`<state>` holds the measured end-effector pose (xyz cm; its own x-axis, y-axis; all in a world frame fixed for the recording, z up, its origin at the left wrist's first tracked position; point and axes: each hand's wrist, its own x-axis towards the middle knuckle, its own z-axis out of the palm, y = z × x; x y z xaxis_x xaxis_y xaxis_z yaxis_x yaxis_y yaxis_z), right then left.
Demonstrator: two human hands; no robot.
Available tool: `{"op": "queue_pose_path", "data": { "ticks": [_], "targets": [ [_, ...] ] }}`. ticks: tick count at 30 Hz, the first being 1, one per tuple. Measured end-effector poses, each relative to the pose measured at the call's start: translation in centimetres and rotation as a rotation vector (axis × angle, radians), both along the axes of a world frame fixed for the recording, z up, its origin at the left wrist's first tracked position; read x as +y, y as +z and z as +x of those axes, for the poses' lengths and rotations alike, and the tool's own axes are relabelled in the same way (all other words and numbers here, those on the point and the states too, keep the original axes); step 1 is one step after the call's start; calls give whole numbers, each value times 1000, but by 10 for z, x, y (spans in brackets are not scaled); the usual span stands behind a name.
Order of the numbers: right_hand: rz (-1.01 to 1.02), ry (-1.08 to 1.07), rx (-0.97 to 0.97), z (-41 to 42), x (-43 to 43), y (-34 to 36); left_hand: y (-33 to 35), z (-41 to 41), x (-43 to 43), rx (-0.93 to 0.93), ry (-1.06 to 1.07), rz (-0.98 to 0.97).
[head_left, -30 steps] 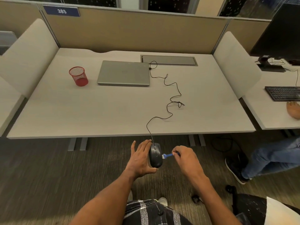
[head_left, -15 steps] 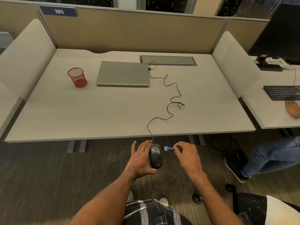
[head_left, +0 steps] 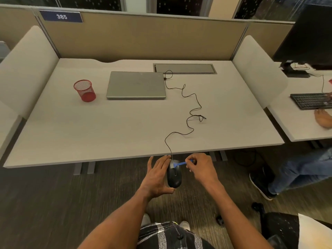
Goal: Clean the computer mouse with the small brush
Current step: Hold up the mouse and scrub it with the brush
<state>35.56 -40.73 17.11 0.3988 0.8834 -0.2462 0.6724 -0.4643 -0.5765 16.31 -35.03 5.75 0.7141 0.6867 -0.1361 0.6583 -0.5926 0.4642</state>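
A black wired computer mouse (head_left: 174,178) is held in the air just in front of the desk's near edge, cupped from the left by my left hand (head_left: 156,177). Its thin black cable (head_left: 188,121) snakes back over the desk to the closed laptop. My right hand (head_left: 202,168) pinches the handle of a small blue brush (head_left: 181,164), which lies across the front end of the mouse with its bristle head on the buttons near the cable.
On the grey desk (head_left: 71,133) lie a closed silver laptop (head_left: 136,85), a red mesh cup (head_left: 84,90) and a cable hatch (head_left: 185,68). At the right, another person's hand (head_left: 323,119) rests by a keyboard (head_left: 310,101); their legs and a chair stand nearby.
My right hand lifted the brush off the mouse's side, then brought it back onto the front end of the mouse. My left hand kept holding the mouse.
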Motion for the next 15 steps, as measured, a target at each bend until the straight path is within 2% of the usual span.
{"op": "queue_pose_path", "data": {
  "ticks": [3, 6, 10, 14, 15],
  "targets": [
    [73, -61, -66, 0, 4, -2, -2, 1, 2, -16, -7, -13],
    [47, -29, 4, -1, 10, 0, -3, -2, 6, -19, -19, -6],
    [24, -36, -145, 0, 14, 2, -3, -4, 11, -27, -29, -11],
    [6, -8, -12, 1, 14, 2, -4, -7, 14, -33, -37, 6],
    [-14, -13, -42, 1, 13, -1, -5, -8, 15, -32, -39, 8]
  ]
}}
